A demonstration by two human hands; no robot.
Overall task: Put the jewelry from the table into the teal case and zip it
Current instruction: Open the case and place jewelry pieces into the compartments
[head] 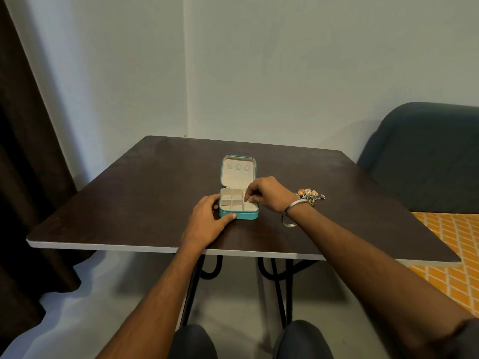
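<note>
Right hand (267,194) pinches something small and pale over the teal case (238,200), right-hand compartments; too tiny to name. Left hand (210,220) grips the case's near-left corner, steadying it on the worktop (129,203). Remaining jewelry (309,195) sits just beyond the right wrist: light, snaggy, best lifted piece by piece.

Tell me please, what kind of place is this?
Probably a room in a home, not a workshop. A small dark table stands in the corner of plain walls, a dark curtain hangs at the left, and a cushioned seat is at the right.
</note>
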